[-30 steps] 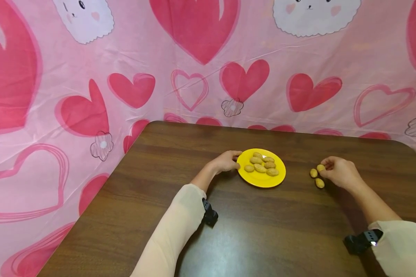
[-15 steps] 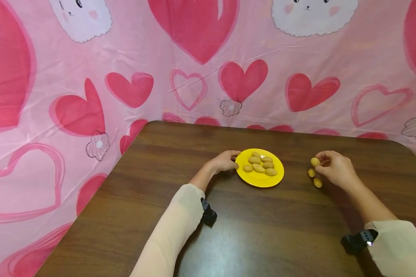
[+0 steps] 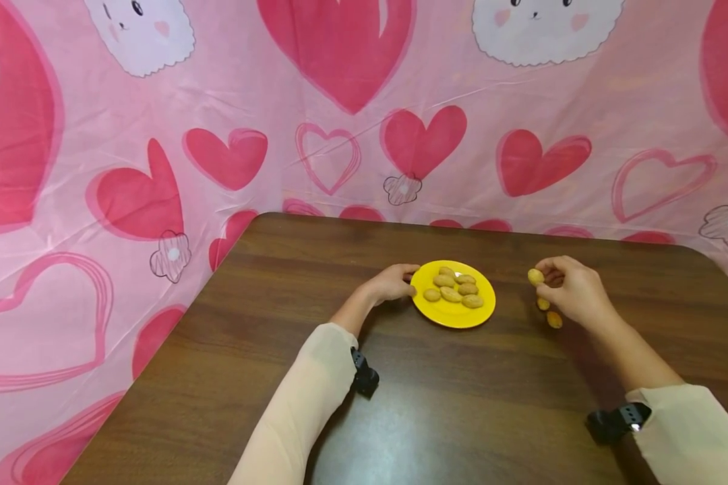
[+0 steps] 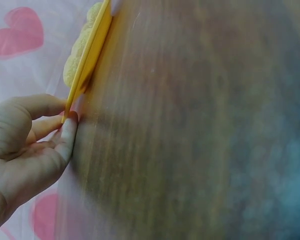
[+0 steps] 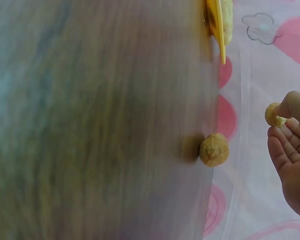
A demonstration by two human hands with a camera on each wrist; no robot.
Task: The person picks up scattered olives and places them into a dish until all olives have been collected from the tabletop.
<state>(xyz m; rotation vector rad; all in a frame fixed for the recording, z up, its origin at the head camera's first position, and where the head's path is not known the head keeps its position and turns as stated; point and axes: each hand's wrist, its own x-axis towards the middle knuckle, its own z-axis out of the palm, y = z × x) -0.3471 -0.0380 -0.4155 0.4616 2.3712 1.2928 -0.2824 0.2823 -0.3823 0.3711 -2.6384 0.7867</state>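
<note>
On the table a yellow plate [image 3: 453, 318] carries several small, rough, yellow-brown ovals [image 3: 451, 294] that look like baby potatoes. My left hand [image 3: 390, 283] pinches the plate's left rim between thumb and fingers, seen edge-on in the left wrist view. Off to the right, my right hand [image 3: 575, 286] pinches one potato-like oval [image 3: 536, 277] between its thumb and fingertips, raised above the table. Two more lie just below that hand: one [image 3: 542, 304] partly covered by the thumb, the other [image 3: 555, 319] in plain sight.
The brown wooden table [image 3: 461, 404] spreads under everything. A pink cloth [image 3: 352, 67] printed with hearts hangs behind it and along the left. Each wrist wears a black camera [image 3: 366, 374] over a cream sleeve.
My right hand has lifted one oval from beside the other two and carried it up and to the left, toward the plate. The left hand keeps its hold on the rim.
</note>
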